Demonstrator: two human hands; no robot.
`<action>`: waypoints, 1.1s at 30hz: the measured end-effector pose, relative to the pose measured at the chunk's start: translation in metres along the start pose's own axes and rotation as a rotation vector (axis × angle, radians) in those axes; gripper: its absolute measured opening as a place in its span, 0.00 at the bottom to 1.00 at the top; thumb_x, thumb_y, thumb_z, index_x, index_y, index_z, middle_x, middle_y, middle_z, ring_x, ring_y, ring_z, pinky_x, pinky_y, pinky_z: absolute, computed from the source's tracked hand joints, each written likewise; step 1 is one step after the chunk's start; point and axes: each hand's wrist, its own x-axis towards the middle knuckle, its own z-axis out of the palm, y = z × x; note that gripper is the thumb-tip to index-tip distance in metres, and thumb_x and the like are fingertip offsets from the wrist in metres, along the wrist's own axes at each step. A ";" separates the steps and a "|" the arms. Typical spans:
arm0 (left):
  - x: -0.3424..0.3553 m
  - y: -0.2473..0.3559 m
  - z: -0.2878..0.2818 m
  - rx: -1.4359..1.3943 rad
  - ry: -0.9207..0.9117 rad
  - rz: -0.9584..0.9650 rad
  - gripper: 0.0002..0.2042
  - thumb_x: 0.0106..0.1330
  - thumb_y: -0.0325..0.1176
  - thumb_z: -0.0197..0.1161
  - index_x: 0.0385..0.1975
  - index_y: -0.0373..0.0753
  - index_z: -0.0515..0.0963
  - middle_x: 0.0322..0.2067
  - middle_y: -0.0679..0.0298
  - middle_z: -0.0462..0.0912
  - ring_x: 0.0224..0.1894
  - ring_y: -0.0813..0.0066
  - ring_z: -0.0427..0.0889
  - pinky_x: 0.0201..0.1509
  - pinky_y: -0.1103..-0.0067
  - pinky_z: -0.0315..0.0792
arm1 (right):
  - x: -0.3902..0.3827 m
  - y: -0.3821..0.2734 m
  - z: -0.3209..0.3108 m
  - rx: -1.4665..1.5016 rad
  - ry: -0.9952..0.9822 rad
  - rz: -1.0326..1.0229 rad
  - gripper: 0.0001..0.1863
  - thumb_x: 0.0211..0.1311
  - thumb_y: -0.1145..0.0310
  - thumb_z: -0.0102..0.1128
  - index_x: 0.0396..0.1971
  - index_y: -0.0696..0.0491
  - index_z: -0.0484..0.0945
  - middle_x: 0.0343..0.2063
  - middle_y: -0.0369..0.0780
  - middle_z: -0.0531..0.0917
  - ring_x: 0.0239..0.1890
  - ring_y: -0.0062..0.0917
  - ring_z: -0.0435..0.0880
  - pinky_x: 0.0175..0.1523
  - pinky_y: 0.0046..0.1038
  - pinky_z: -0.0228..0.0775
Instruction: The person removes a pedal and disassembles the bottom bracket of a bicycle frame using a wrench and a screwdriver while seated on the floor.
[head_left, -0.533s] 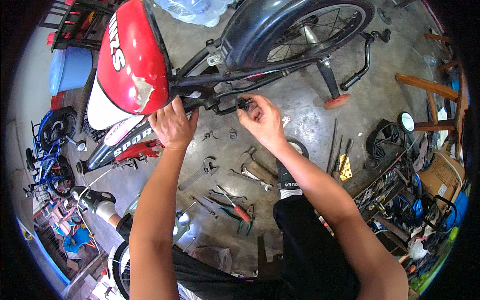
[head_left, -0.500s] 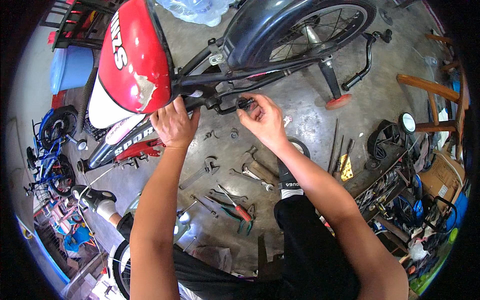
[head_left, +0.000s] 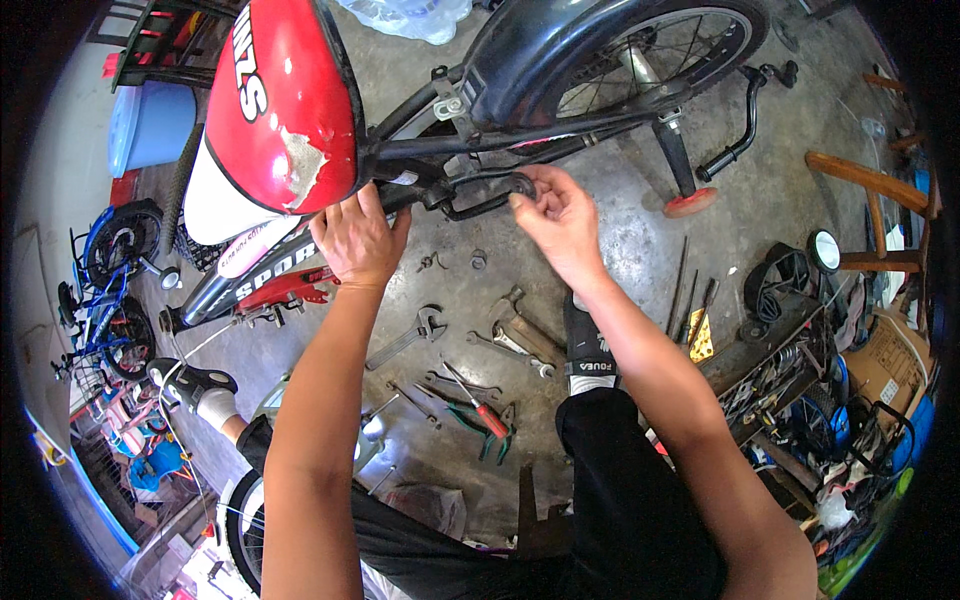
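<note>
left hand (head_left: 358, 240) is up on the black bicycle frame (head_left: 420, 150), fingers curled over the tube just below the red and white saddle (head_left: 285, 110), closed on it. right hand (head_left: 560, 215) sits a little to the right, thumb and fingertips pinched around the end of a black curved bracket (head_left: 485, 195) that hangs under the frame, right beneath the dark rear mudguard (head_left: 530, 55). the rear wheel (head_left: 665, 45) sits behind that, with a training wheel (head_left: 690, 203) on its black strut touching the concrete floor (head_left: 620, 250). down on the floor between the forearms lies a spread of tools: an adjustable wrench (head_left: 410, 338), a pair of spanners (head_left: 515, 340), a red-handled screwdriver (head_left: 480, 408) and green-handled pliers (head_left: 470, 420). a small nut (head_left: 478, 261) lies just under the hands. off at the left edge stands a small blue bicycle (head_left: 105, 290), well apart.
</note>
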 end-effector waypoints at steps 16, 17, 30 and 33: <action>0.000 0.001 0.003 -0.014 0.008 -0.009 0.28 0.51 0.53 0.74 0.46 0.43 0.76 0.44 0.63 0.79 0.48 0.60 0.79 0.53 0.63 0.64 | -0.015 0.063 -0.075 -1.069 -0.051 -0.227 0.22 0.52 0.63 0.74 0.48 0.51 0.83 0.33 0.40 0.80 0.36 0.35 0.82 0.42 0.37 0.75; 0.000 0.001 0.003 -0.014 0.017 -0.005 0.28 0.51 0.53 0.74 0.46 0.43 0.76 0.44 0.63 0.79 0.48 0.60 0.79 0.53 0.63 0.64 | -0.014 0.068 -0.075 -1.104 -0.052 -0.248 0.22 0.52 0.64 0.74 0.49 0.51 0.83 0.33 0.40 0.80 0.37 0.36 0.83 0.44 0.37 0.76; -0.002 -0.004 0.002 -0.003 0.013 0.002 0.29 0.51 0.55 0.74 0.46 0.43 0.77 0.46 0.64 0.80 0.50 0.61 0.79 0.54 0.63 0.64 | -0.036 0.063 0.018 -0.534 -0.260 0.133 0.26 0.58 0.50 0.74 0.49 0.54 0.82 0.34 0.41 0.86 0.33 0.29 0.84 0.40 0.32 0.76; -0.001 -0.002 0.004 -0.007 0.037 0.011 0.28 0.50 0.54 0.74 0.46 0.44 0.77 0.45 0.65 0.79 0.50 0.62 0.79 0.53 0.63 0.64 | -0.021 0.071 0.049 -0.255 -0.174 0.252 0.22 0.61 0.52 0.72 0.43 0.55 0.84 0.31 0.38 0.85 0.29 0.21 0.80 0.36 0.27 0.72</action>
